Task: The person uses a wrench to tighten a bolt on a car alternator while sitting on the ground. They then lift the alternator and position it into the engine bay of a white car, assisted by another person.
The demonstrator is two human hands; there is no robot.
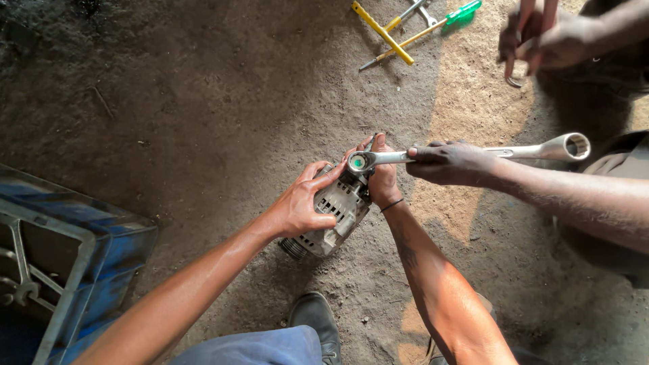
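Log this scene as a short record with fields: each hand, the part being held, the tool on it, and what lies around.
left hand: gripping the side of the alternator
right hand: clasping the alternator's top end, beside the wrench head
alternator: grey metal, tilted, lower end on the dirt floor
ring wrench: head set on the alternator's top; handle held by a co-worker's hand
co-worker's other hand: raised, holding a small tool
loose tools: lying on the floor, far side
blue crate: at the person's left

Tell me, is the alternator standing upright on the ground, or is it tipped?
Tipped. The alternator leans on the dirt floor, its top end slanting toward the wrench, with both hands steadying it.
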